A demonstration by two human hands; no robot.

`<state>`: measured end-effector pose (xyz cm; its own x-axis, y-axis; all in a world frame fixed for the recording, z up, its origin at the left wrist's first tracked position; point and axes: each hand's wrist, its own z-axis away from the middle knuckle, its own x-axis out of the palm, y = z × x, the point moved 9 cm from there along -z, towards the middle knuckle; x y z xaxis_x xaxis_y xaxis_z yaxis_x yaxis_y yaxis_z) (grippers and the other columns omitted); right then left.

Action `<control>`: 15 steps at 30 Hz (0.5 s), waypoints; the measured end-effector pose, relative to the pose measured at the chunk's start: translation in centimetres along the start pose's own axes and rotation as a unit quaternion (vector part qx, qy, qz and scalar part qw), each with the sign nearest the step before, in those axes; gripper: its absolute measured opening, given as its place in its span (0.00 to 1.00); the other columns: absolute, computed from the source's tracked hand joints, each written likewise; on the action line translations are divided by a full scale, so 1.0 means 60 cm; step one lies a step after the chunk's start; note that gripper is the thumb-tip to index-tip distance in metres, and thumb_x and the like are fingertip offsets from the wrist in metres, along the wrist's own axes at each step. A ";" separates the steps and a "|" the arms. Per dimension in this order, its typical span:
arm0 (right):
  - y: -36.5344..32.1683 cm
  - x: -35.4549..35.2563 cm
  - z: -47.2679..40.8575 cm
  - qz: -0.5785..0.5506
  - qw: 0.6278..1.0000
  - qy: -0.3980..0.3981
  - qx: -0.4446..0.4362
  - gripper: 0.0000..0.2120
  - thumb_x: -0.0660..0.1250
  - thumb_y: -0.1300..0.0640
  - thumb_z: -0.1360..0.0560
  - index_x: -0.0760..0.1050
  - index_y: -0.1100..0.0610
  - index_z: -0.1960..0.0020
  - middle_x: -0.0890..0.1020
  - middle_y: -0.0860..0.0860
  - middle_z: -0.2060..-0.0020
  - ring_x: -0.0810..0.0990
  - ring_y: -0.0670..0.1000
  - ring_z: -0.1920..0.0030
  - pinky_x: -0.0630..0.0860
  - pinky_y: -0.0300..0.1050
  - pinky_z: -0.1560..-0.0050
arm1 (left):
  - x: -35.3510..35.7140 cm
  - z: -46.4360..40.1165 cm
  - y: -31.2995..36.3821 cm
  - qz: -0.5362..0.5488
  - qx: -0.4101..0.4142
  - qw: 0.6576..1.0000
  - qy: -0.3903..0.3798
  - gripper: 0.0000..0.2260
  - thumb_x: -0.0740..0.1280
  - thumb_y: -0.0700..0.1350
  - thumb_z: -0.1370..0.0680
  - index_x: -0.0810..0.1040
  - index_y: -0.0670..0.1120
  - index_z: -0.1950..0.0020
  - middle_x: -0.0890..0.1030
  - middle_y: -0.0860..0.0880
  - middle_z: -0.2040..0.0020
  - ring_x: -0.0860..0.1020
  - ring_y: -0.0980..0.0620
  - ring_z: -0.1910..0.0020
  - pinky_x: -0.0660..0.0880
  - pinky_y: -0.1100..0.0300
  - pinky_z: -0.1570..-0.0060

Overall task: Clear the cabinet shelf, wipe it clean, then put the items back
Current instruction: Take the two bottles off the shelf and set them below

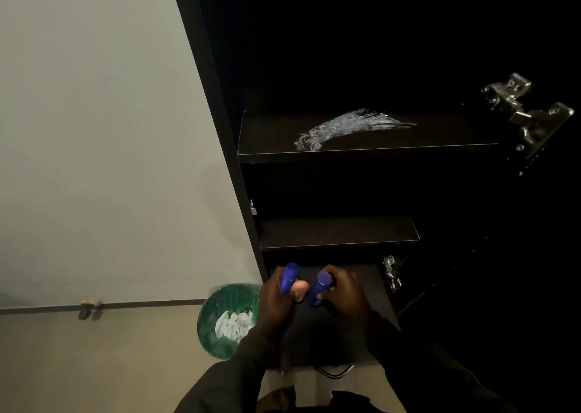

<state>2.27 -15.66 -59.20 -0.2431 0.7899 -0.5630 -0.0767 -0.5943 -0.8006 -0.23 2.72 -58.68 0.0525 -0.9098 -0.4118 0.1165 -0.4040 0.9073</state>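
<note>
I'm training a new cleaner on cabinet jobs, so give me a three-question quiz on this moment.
1. True or false: the upper shelf shows a wet streak.
2. What does each hand hold? A) a cloth B) a blue bottle C) nothing
3. Fill in: the green bin stands to the ____ of the cabinet, by the wall.

Key:
1. True; the pale smear runs across the dark board.
2. B; the left hand grips one blue bottle, the right hand another blue bottle, with a small pinkish item between them, too unclear to name.
3. left
</note>
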 end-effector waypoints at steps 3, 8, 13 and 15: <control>0.017 0.016 -0.009 0.045 0.999 0.002 -0.012 0.11 0.75 0.61 0.38 0.78 0.54 0.57 0.83 0.47 0.61 0.82 0.45 0.58 0.79 0.47 0.55 | 0.011 -0.010 -0.021 -0.003 0.006 1.000 -0.005 0.10 0.77 0.44 0.30 0.77 0.52 0.55 0.82 0.54 0.60 0.80 0.60 0.61 0.75 0.66 0.62; 0.027 0.036 -0.014 0.054 0.998 0.005 -0.030 0.05 0.72 0.60 0.35 0.78 0.57 0.60 0.83 0.49 0.63 0.81 0.48 0.60 0.78 0.49 0.58 | 0.030 -0.016 -0.034 -0.024 0.026 0.999 -0.023 0.11 0.77 0.45 0.30 0.78 0.53 0.52 0.81 0.55 0.58 0.79 0.63 0.58 0.72 0.73 0.60; 0.028 0.040 -0.023 0.069 0.996 0.012 -0.048 0.03 0.70 0.57 0.32 0.76 0.53 0.61 0.82 0.47 0.64 0.80 0.44 0.63 0.76 0.41 0.61 | 0.038 -0.025 -0.048 -0.041 0.029 0.998 -0.032 0.11 0.76 0.43 0.29 0.76 0.53 0.54 0.80 0.56 0.59 0.78 0.64 0.58 0.70 0.75 0.62; 0.031 0.042 -0.027 0.082 0.995 0.006 -0.054 0.06 0.69 0.56 0.35 0.75 0.51 0.59 0.82 0.45 0.63 0.80 0.44 0.62 0.77 0.44 0.60 | 0.040 -0.028 -0.059 -0.042 0.023 0.998 -0.038 0.11 0.76 0.45 0.30 0.78 0.52 0.52 0.81 0.55 0.58 0.79 0.62 0.58 0.72 0.73 0.61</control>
<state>3.09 -14.54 -62.47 -0.2328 0.6860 -0.6893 0.0673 -0.6958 -0.7151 1.13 2.13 -63.04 -0.0315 -0.8767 -0.4799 0.0716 -0.4809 0.8738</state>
